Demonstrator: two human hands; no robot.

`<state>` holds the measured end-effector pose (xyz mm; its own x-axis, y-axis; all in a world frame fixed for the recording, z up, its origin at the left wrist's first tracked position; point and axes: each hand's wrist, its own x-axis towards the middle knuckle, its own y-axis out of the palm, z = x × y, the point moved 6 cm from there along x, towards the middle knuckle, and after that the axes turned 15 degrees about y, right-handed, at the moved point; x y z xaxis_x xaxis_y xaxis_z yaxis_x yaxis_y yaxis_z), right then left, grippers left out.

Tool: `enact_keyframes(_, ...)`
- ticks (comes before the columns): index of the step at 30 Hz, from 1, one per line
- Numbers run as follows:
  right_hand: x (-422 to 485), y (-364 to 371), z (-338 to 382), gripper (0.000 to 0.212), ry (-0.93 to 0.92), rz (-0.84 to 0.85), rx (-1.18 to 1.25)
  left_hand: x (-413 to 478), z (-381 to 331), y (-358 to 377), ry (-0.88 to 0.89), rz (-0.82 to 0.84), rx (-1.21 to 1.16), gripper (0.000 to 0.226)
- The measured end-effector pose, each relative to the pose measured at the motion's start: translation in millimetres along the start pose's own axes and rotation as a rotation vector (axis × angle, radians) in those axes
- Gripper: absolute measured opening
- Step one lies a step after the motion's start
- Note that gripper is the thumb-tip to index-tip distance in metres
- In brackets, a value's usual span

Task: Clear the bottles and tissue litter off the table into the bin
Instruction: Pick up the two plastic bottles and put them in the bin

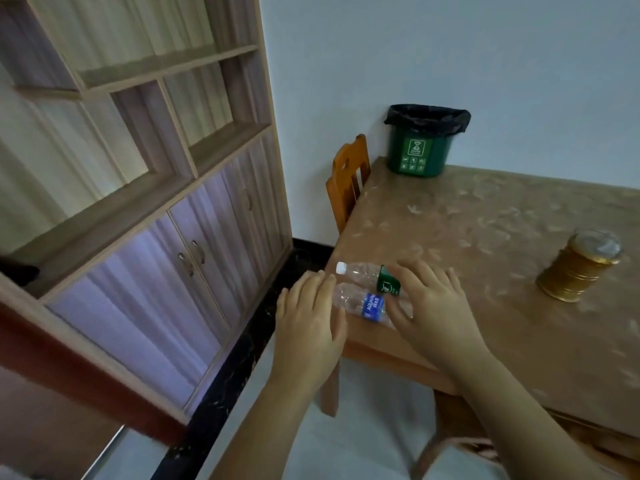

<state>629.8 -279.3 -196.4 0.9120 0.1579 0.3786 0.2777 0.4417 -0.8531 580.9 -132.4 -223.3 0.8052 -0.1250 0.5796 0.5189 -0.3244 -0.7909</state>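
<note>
Two empty clear plastic bottles lie side by side near the table's left edge. The farther one (363, 271) has a white cap and a green label. The nearer one (360, 303) carries a blue label. My left hand (310, 317) hovers at the cap ends, fingers spread, just off the table's edge. My right hand (429, 303) lies over the bottles' bottom ends with its fingers apart; whether it grips either one I cannot tell. A green bin (420, 152) with a black liner stands on the table's far corner by the wall. No tissue is in view.
A gold canister (578, 268) with a clear lid stands on the table (485, 237) to the right. A wooden chair (348, 181) is pushed in at the table's far left side. A tall wooden cabinet (145, 174) fills the left.
</note>
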Motion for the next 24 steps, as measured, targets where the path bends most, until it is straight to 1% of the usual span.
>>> enact_keyframes(6, 40, 52, -21, 0.042, 0.063, 0.075, -0.044, 24, 35, 59, 0.051, 0.097, -0.115, 0.043)
enact_keyframes(11, 66, 85, -53, 0.042, 0.115, 0.165, -0.059, 35, 46, 114, 0.017, 0.203, -0.245, 0.049)
enact_keyframes(16, 94, 129, -90, 0.041, 0.140, 0.281, -0.064, 49, 57, 166, 0.004, 0.314, -0.247, 0.052)
enact_keyframes(20, 111, 166, -120, 0.044, 0.151, 0.396, -0.087, 53, 64, 200, 0.008, 0.395, -0.256, 0.060)
enact_keyframes(22, 117, 183, -129, 0.046, 0.152, 0.441, -0.091, 53, 68, 216, -0.006, 0.452, -0.295, 0.062)
enact_keyframes(24, 119, 197, -138, 0.048, 0.161, 0.490, -0.098, 51, 71, 230, -0.022, 0.471, -0.314, 0.064)
